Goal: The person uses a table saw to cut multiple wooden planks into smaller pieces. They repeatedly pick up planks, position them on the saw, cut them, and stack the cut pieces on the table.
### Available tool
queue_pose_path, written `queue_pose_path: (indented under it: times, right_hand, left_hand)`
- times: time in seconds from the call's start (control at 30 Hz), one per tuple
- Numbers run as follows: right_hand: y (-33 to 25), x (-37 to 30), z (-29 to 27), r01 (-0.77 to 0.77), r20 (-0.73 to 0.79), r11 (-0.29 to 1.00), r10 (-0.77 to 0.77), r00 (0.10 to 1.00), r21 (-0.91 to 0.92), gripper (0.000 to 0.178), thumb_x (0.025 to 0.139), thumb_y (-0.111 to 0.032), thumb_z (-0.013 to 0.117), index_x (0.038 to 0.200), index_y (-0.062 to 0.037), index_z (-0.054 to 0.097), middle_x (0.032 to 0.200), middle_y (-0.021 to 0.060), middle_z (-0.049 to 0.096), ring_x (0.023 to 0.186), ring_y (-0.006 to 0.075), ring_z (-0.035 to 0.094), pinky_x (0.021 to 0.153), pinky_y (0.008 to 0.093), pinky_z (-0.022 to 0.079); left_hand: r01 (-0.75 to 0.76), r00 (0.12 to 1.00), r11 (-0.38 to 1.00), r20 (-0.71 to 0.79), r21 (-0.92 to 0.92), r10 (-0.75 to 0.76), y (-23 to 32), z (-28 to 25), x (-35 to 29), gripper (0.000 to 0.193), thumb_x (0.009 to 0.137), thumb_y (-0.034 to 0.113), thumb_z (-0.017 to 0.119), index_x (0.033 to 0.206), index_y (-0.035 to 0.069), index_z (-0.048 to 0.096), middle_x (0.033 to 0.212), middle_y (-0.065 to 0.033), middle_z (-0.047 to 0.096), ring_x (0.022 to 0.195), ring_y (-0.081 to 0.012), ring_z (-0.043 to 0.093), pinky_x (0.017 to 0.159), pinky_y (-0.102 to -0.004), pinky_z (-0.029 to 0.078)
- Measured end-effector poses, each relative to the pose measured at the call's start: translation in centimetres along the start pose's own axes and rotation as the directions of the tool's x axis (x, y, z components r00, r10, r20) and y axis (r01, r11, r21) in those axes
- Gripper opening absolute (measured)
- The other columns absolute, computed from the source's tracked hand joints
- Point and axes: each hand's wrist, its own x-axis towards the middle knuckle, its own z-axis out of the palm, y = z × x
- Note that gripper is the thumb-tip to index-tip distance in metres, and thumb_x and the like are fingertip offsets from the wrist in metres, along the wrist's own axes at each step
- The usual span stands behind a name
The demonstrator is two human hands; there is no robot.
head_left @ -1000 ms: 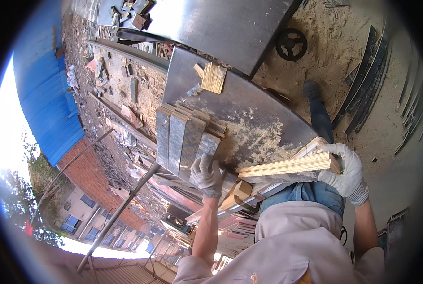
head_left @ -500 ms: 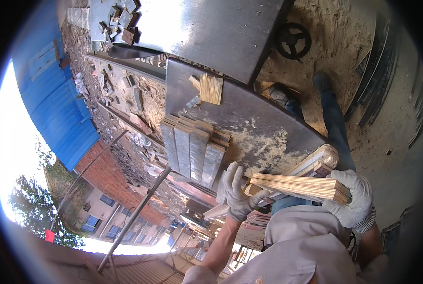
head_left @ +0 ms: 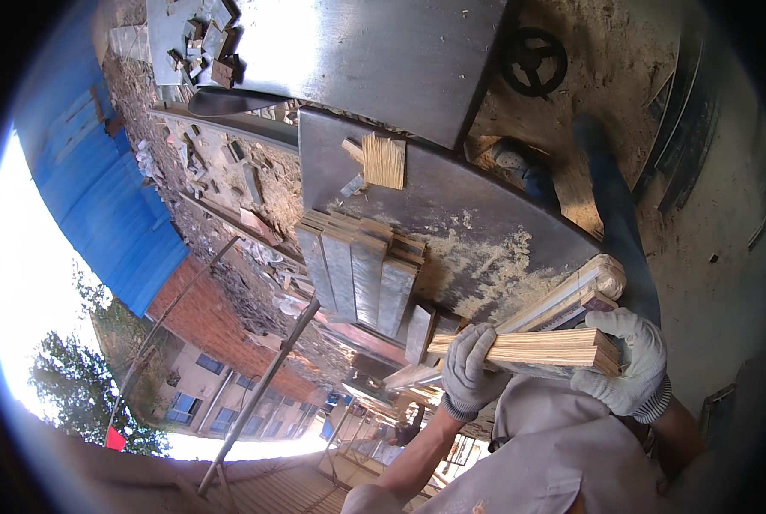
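I hold the bundle of wooden strips [head_left: 541, 349] clamped between both hands: left hand [head_left: 471, 368], right hand [head_left: 629, 364]. Stacked planks [head_left: 361, 274] lie on the desk [head_left: 485, 214] just beyond my left hand.

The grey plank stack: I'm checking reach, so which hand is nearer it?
Left. The left hand grips the strip bundle just below the plank stack; the right hand holds the bundle's far end.
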Motion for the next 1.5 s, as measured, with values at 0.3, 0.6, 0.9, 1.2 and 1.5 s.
queue_pose_path:
  times: [0.3,0.6,0.9,1.2,1.5]
  right_hand:
    - [-0.4,1.4,2.6,-0.041,0.0,0.996,0.041,0.999,0.084,0.068,0.093,-0.038,0.088,0.137,0.0075,0.062,0.114,0.0207,0.077,0.1,0.0296,0.079,0.092,0.0405,0.062]
    - [2.6,1.5,4.7,0.055,0.284,0.937,0.049,0.957,-0.346,0.05,0.085,-0.029,0.084,0.128,-0.0046,0.073,0.113,0.0188,0.079,0.101,0.0362,0.078,0.091,0.0467,0.061]
    - [9.1,5.6,20.5,-0.059,0.533,0.873,0.348,0.771,-0.485,0.051,0.095,-0.044,0.075,0.136,-0.0136,0.072,0.117,0.0198,0.079,0.108,0.039,0.076,0.097,0.0485,0.06]
    - [14.7,7.4,29.5,-0.028,0.372,0.693,0.421,0.827,-0.721,0.05,0.094,-0.034,0.08,0.134,-0.0068,0.066,0.133,0.0218,0.073,0.124,0.0394,0.071,0.107,0.0508,0.056]
    - [14.0,5.4,27.2,0.806,0.83,0.213,0.057,0.555,-0.553,0.058,0.094,-0.02,0.068,0.15,-0.0098,0.059,0.13,0.0155,0.067,0.124,0.0322,0.062,0.104,0.0472,0.05]
  left_hand:
    - [0.203,0.967,0.976,-0.173,0.08,-0.187,-6.2,-4.3,-3.5,0.091,0.07,0.018,0.101,0.148,0.006,0.055,0.131,-0.0172,0.068,0.116,-0.0386,0.069,0.1,-0.0461,0.058]
    - [0.515,0.817,0.839,-0.398,0.175,-0.418,-23.0,-9.2,-2.6,0.079,0.068,0.015,0.096,0.139,0.011,0.06,0.131,-0.0164,0.058,0.124,-0.0372,0.06,0.108,-0.0464,0.051]
    - [0.858,0.37,0.514,-0.674,-0.017,-0.64,-22.8,1.0,-17.8,0.088,0.092,0.049,0.083,0.156,-0.003,0.051,0.146,-0.0288,0.059,0.138,-0.0439,0.056,0.118,-0.0505,0.045]
    - [0.81,-0.207,-0.127,-0.076,-0.572,-0.975,-29.4,16.7,-34.8,0.083,0.099,0.049,0.077,0.153,-0.01,0.055,0.141,-0.0258,0.069,0.13,-0.037,0.067,0.113,-0.0441,0.05]
    - [0.592,-0.236,-0.247,0.127,-0.767,-0.963,-32.8,21.0,-39.6,0.104,0.083,0.034,0.095,0.163,-0.007,0.044,0.153,-0.0223,0.062,0.137,-0.0305,0.062,0.117,-0.0383,0.047]
